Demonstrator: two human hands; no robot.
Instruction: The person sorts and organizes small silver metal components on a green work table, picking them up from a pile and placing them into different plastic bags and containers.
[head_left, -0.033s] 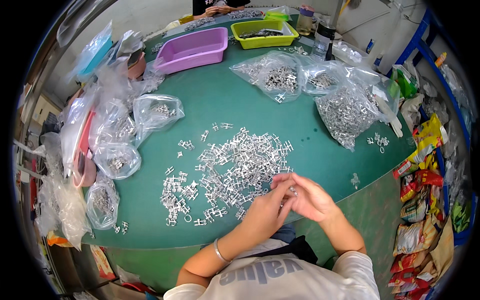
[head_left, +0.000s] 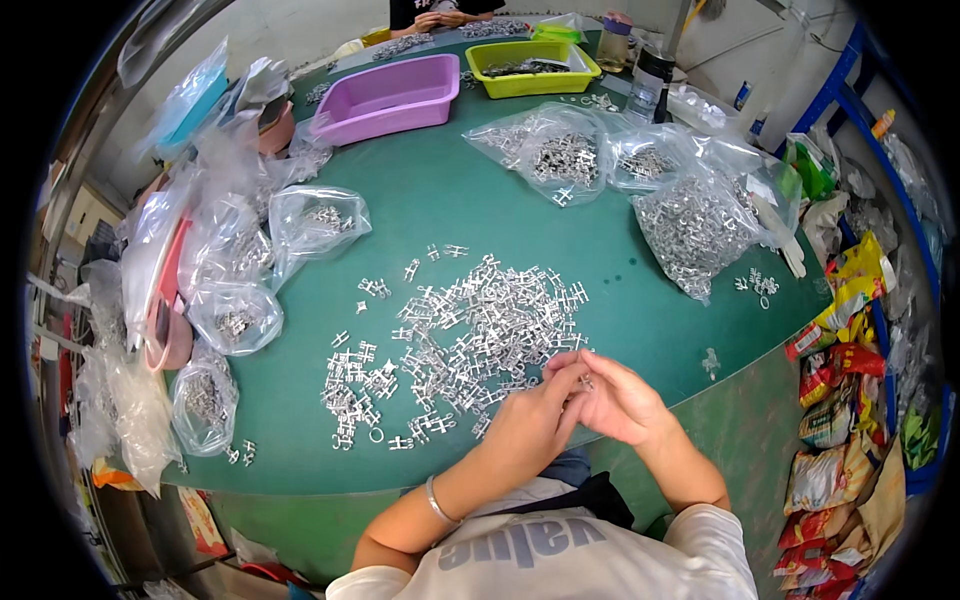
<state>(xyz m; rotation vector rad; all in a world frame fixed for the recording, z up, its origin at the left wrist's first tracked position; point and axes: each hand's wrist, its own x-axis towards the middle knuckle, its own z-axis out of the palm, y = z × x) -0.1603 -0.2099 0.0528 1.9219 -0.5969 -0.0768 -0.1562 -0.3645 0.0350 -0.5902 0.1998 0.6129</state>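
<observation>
My hands meet at the table's near edge, just right of a heap of small silver metal pieces (head_left: pixel 500 320). My left hand (head_left: pixel 530 425), with a bracelet on its wrist, is closed, its thumb and fingertips pinched together. Against it, my right hand (head_left: pixel 622 402) curls its fingers inward. A small silver metal piece (head_left: pixel 586 382) shows between the fingers of both hands; its exact shape is mostly covered. Left of the main heap lies a smaller cluster of like pieces (head_left: pixel 350 385), with a ring (head_left: pixel 376 435) beside it.
Clear bags of metal pieces (head_left: pixel 695 235) stand at the right, more bags (head_left: pixel 235 320) at the left. A purple basin (head_left: pixel 385 100) and a yellow-green basin (head_left: pixel 530 85) sit at the far side. Beyond them are another person's hands (head_left: pixel 440 20). Blue shelving (head_left: pixel 880 90) rises at right.
My fingers have shifted slightly around the small metal piece, and the view has moved a little. The heaps and bags look the same.
</observation>
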